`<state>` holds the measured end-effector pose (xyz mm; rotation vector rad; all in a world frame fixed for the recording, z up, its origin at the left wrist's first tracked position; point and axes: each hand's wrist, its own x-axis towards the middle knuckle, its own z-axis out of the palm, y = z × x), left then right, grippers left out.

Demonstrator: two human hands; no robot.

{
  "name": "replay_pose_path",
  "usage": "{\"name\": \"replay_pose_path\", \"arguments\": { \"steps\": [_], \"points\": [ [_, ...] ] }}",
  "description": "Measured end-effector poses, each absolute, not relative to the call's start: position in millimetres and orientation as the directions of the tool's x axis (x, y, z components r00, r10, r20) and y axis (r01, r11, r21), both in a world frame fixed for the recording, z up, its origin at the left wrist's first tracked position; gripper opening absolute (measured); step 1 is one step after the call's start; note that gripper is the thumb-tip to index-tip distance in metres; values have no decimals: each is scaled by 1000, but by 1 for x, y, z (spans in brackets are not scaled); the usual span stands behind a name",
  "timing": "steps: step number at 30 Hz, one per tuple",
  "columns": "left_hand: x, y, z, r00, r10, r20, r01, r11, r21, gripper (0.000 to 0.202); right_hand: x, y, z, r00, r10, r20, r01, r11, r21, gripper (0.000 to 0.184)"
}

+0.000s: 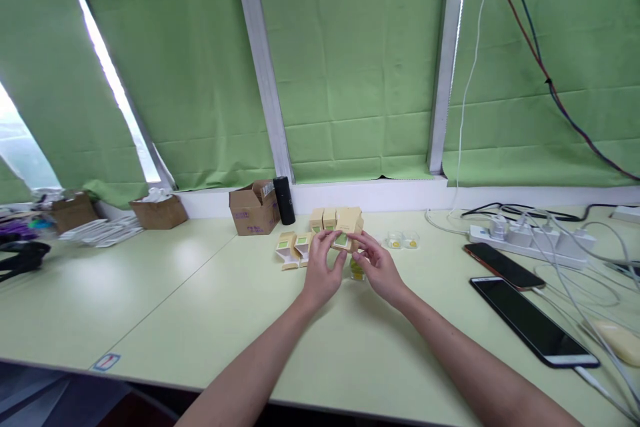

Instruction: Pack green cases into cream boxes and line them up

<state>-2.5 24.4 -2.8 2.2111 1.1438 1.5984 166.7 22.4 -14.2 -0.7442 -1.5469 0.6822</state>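
My left hand (323, 269) and my right hand (381, 272) are both closed on a small kraft cardboard box (342, 241) with a green patch, held just above the table. Fingertips of each hand pinch its sides. Beneath the box, close to my right fingers, stands a small clear container with yellow-green contents (357, 272), partly hidden. Open kraft boxes (287, 249) with white insides lie left of my left hand. Behind my hands, several more kraft boxes (329, 216) stand together. Two clear round cups (403, 240) with yellow centres sit right of my right hand.
A brown carton (254, 209) and a black cylinder (284, 200) stand at the back. On the right lie two phones (533, 320), a white power strip (530, 247) and tangled cables. Farther left are another carton (159, 211) and white flat stacks (105, 231).
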Motion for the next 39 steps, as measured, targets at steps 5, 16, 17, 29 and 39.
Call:
{"name": "replay_pose_path", "arguments": {
  "steps": [5,16,17,29,39],
  "points": [
    [-4,27,-4,100,644,759,562,-666,491,43,166,14,-11,-93,781,618,83,624,-777,54],
    [-6,43,-7,-114,784,610,347,-544,764,63,163,2,-8,-210,680,703,66,727,-684,60],
    [-6,43,-6,-119,794,596,318,-539,780,64,162,1,-7,-219,681,699,72,726,-684,58],
    [-23,70,-17,-126,912,391,2,-394,919,59,175,20,-18,29,791,611,514,512,-688,37],
    [-27,77,-22,-91,962,257,109,-246,963,57,182,29,-31,-23,938,346,764,240,-599,38]
  ]
}}
